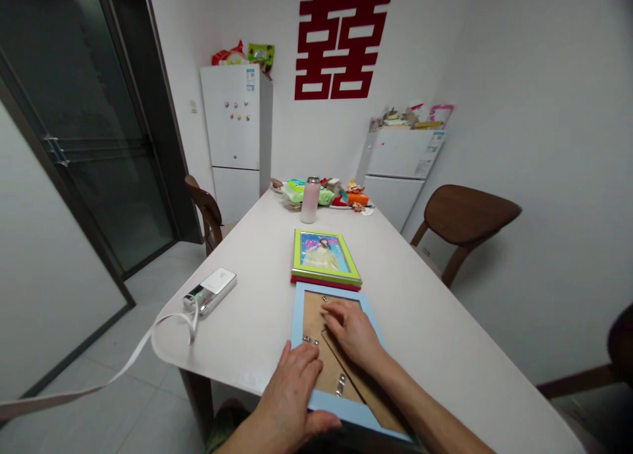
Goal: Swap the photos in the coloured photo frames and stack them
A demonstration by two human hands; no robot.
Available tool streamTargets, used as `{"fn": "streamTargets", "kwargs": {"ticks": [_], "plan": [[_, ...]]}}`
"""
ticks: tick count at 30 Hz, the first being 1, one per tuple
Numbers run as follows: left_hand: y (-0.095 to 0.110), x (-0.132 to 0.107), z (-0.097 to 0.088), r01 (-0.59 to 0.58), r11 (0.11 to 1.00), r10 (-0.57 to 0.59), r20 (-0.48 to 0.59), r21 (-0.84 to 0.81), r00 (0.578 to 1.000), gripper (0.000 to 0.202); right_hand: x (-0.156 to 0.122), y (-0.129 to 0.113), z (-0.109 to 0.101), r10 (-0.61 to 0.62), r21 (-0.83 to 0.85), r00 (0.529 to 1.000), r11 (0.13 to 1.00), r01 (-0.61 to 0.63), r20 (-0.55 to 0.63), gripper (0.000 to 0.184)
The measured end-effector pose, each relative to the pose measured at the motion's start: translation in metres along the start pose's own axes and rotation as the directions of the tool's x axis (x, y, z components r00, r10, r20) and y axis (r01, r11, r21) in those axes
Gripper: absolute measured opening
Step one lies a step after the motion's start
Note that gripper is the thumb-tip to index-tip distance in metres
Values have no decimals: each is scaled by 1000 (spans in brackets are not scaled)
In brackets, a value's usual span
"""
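A light-blue picture frame (341,408) lies face down near the table's front edge, its brown backboard (316,315) showing. Small metal clips (341,385) sit along the board's edges, and a folded stand leg runs down its right part. Around the frame's lower left corner rests my left hand (291,391), fingers over the left edge and thumb along the bottom edge. My right hand (352,329) is over the upper part of the board, fingertips drawn together just below the top clip (325,298). What they pinch, if anything, is hidden.
Beyond it lie a green picture frame (352,264) with a picture of a figure in a dress and a red one (326,284) beneath. A white device (212,289) with a strap is at left. Farther back stand a pink bottle (310,200) and packaged goods (356,198). Chairs (465,217) flank the table.
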State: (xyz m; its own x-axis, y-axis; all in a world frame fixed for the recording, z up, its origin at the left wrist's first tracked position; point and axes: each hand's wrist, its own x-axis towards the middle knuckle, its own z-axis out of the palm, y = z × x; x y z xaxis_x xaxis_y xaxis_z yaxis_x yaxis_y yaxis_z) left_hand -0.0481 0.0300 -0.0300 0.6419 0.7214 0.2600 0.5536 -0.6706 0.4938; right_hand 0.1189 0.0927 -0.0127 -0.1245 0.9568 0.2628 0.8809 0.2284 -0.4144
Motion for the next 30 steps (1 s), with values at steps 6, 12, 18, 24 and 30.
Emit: {"fn": "streamTargets", "kwargs": {"ticks": [6, 12, 18, 24, 30], "plan": [[-3, -1, 2, -34, 999, 35, -50, 18, 998, 63, 32, 17, 9, 200, -97, 979, 974, -204, -48, 19], [2, 1, -1, -19, 998, 19, -5, 53, 1000, 57, 43, 21, 17, 328, -148, 942, 931, -335, -69, 17], [15, -6, -8, 60, 996, -62, 34, 65, 998, 35, 49, 24, 19, 382, -128, 920, 911, -391, -92, 14], [24, -3, -2, 137, 983, -143, 38, 125, 989, 42, 40, 20, 8, 284, 17, 953, 959, -284, -109, 23], [37, 10, -1, 90, 990, -101, 104, 110, 989, 41, -1, 44, -27, 287, 201, 941, 947, -251, -180, 35]]}}
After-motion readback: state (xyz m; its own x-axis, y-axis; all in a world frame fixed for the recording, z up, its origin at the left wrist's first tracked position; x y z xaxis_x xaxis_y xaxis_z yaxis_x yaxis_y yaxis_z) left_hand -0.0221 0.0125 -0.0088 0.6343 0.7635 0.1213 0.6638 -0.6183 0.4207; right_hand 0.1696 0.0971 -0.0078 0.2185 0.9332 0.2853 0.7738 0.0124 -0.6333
